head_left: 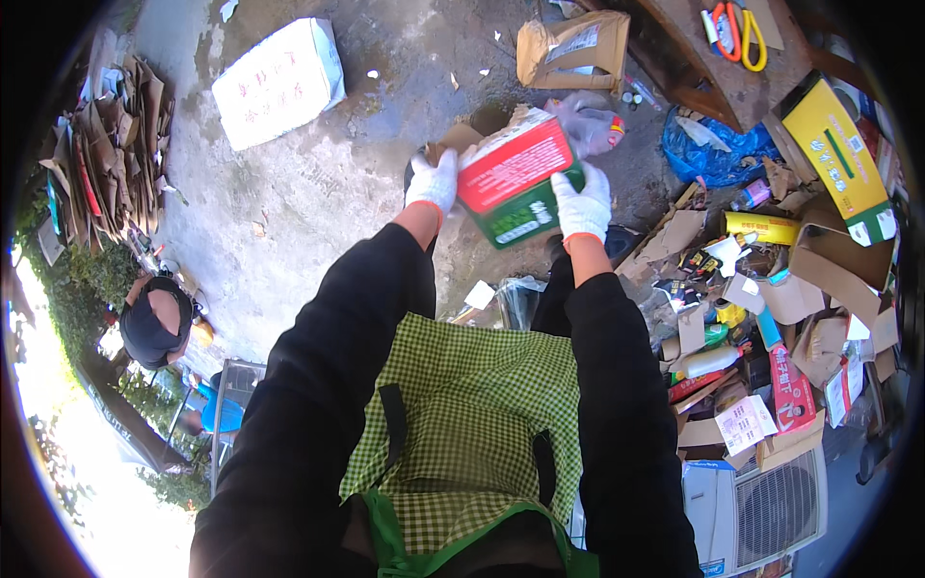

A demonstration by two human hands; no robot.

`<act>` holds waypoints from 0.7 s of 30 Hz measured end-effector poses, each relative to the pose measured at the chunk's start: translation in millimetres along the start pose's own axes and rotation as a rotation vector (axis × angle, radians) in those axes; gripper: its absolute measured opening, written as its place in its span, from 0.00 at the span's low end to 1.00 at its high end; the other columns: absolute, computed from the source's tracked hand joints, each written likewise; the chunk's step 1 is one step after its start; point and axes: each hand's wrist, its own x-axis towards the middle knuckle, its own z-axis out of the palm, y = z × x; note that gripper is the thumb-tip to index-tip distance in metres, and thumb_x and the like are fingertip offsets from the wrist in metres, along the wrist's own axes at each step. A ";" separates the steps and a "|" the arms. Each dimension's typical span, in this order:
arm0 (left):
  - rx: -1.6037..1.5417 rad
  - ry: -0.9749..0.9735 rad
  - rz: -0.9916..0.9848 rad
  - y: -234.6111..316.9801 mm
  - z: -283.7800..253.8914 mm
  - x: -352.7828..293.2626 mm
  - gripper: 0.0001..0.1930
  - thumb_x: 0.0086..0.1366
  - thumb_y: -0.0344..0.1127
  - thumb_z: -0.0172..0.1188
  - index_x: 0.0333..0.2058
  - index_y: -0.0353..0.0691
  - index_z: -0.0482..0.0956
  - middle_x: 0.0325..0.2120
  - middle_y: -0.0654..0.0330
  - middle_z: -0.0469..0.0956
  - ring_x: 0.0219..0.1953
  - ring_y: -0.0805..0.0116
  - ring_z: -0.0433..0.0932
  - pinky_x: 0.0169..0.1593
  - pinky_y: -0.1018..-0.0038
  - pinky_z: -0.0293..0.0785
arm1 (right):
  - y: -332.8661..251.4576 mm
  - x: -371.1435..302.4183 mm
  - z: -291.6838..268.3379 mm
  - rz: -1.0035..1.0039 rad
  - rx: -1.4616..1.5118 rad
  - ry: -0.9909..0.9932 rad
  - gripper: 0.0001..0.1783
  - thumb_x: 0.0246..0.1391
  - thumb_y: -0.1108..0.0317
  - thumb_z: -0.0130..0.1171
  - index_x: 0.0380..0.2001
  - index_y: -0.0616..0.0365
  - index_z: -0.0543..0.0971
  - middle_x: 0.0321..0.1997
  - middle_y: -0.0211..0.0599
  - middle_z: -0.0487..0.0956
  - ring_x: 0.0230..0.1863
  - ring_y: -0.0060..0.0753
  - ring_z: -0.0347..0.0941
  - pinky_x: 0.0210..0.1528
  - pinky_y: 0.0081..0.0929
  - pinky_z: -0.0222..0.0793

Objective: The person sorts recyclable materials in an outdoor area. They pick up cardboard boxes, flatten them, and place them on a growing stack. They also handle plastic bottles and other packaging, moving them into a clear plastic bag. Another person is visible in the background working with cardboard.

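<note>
Between my hands hangs a red and green cardboard box, tilted above the concrete ground. My left hand, in a white glove, is closed on the box's left side, near a brown flap; some of its fingers are hidden. My right hand, gloved too, grips the right side with its thumb against the green part. Just behind the box lies a clear plastic bag with something red and yellow in it.
A white carton and a brown box lie ahead. Scissors rest on a wooden table. Mixed scrap, including an open carton, covers the right side. Stacked flattened cardboard stands left; a person in black is near it.
</note>
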 end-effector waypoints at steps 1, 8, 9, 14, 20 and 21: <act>0.241 0.226 0.394 0.8 0.1 -2.9 0.36 0.61 0.55 0.63 0.61 0.40 0.67 0.58 0.42 0.71 0.56 0.43 0.74 0.55 0.50 0.74 | 3.0 -3.7 11.2 -0.032 -0.084 -0.033 0.35 0.49 0.50 0.70 0.56 0.57 0.76 0.64 0.52 0.70 0.64 0.56 0.65 0.66 0.44 0.62; 1.232 0.050 1.091 22.9 6.9 -4.2 0.46 0.46 0.46 0.74 0.66 0.64 0.64 0.63 0.49 0.65 0.63 0.44 0.67 0.62 0.53 0.68 | -3.5 -13.5 50.6 -0.095 0.106 0.031 0.38 0.49 0.50 0.72 0.59 0.61 0.74 0.66 0.51 0.70 0.65 0.52 0.67 0.67 0.40 0.62; 1.240 -0.010 1.064 27.7 8.5 2.1 0.47 0.46 0.46 0.74 0.67 0.66 0.63 0.63 0.49 0.65 0.62 0.44 0.69 0.61 0.54 0.69 | -1.1 -11.9 50.9 -0.110 0.128 0.013 0.38 0.49 0.50 0.71 0.59 0.61 0.74 0.66 0.51 0.70 0.65 0.52 0.67 0.67 0.40 0.63; 1.307 -0.233 1.006 43.5 10.5 20.7 0.50 0.47 0.44 0.74 0.69 0.71 0.58 0.63 0.49 0.65 0.56 0.44 0.75 0.57 0.60 0.76 | 13.8 -7.1 46.7 -0.157 0.174 -0.038 0.38 0.51 0.50 0.71 0.59 0.61 0.74 0.63 0.51 0.73 0.63 0.52 0.70 0.65 0.40 0.65; 1.341 -0.105 1.020 38.3 22.6 16.7 0.53 0.46 0.42 0.74 0.70 0.74 0.53 0.63 0.45 0.63 0.58 0.40 0.73 0.57 0.53 0.74 | 14.4 -7.7 49.0 -0.196 0.161 -0.058 0.39 0.51 0.50 0.71 0.61 0.62 0.72 0.63 0.53 0.72 0.63 0.52 0.70 0.66 0.40 0.64; 1.332 -0.091 1.048 36.1 26.1 17.5 0.54 0.46 0.42 0.74 0.70 0.75 0.52 0.63 0.44 0.63 0.58 0.40 0.73 0.57 0.52 0.74 | 13.4 -7.5 49.5 -0.174 0.162 -0.049 0.39 0.52 0.50 0.70 0.61 0.62 0.72 0.63 0.53 0.72 0.64 0.52 0.70 0.66 0.40 0.64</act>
